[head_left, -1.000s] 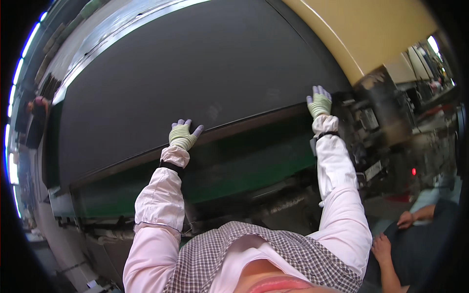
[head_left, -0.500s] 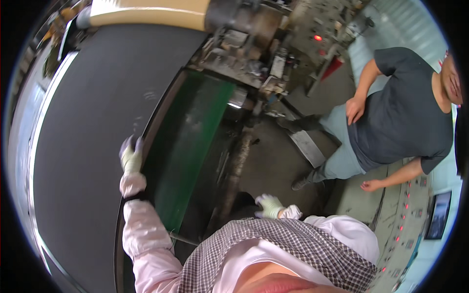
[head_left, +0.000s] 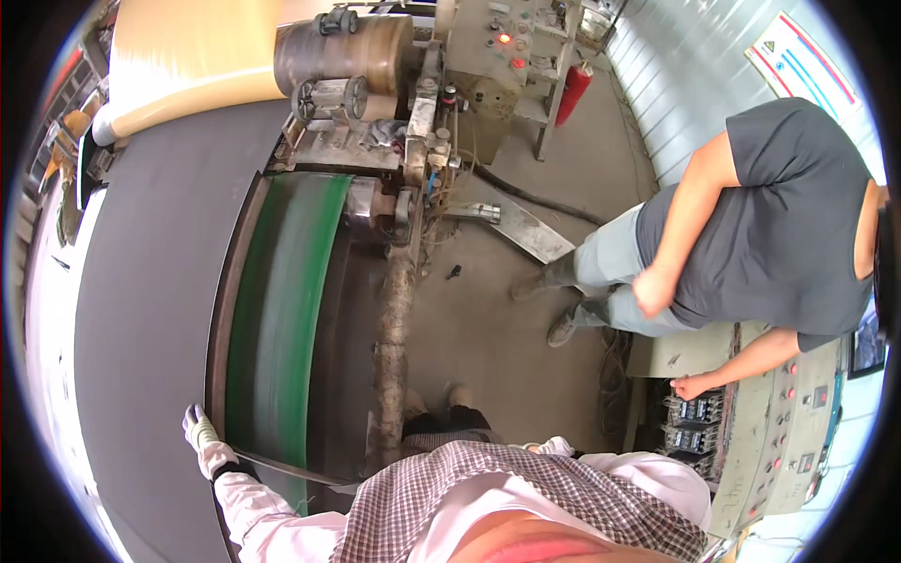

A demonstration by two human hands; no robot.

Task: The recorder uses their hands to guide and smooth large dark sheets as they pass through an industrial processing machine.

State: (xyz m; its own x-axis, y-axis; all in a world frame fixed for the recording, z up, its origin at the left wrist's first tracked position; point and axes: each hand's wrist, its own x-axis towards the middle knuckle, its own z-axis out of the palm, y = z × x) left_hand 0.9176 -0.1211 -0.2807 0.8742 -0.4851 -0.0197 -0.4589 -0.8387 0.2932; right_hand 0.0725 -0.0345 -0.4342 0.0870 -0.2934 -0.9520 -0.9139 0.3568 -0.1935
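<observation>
Across the left half of the view lies a wide dark sheet point(head_left: 141, 310), running from a cream roll point(head_left: 178, 56) at the top down past the lower edge. Just right of it, a green belt point(head_left: 277, 310) runs alongside on a grimy machine point(head_left: 394, 122) — rollers, a long shaft and a control box with red lamps crowd its top end. On the concrete floor point(head_left: 488, 319) to the right, another person in a dark shirt point(head_left: 770, 216) leans over a grey control panel point(head_left: 779, 422), one hand point(head_left: 693, 386) touching its top edge, the other fist point(head_left: 652, 291) held at the hip.

At the lower left, the wearer's left hand point(head_left: 199, 433) — in a pale glove, sleeve pink — rests with fingers spread flat on the sheet's right edge, pressing rather than gripping. A thin dark strip runs from just below that wrist toward the checked apron point(head_left: 469, 488). The right hand is hidden behind the body; I cannot tell its state.
</observation>
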